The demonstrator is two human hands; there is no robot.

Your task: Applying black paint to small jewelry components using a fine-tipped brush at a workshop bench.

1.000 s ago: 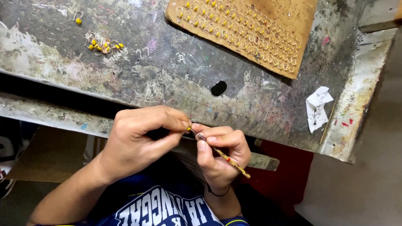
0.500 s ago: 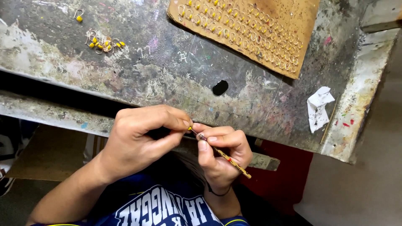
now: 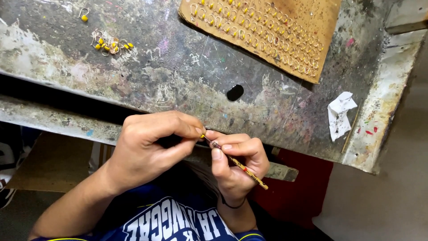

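My left hand (image 3: 149, 145) pinches a tiny yellow-tipped piece (image 3: 203, 135) between thumb and forefinger, just below the worktable's front edge. My right hand (image 3: 236, 163) grips a thin yellow paintbrush (image 3: 243, 167) like a pen. The brush tip touches the small piece at my left fingertips. Both hands meet over my lap, close to the table's lip.
The stained grey worktable (image 3: 178, 71) carries a brown cardboard sheet (image 3: 321, 22) with rows of small wire hooks, many yellow-tipped. A loose cluster of yellow-tipped hooks (image 3: 109, 43) lies at the far left. A black paint blob (image 3: 235, 92) and a crumpled white paper (image 3: 339, 114) sit nearer.
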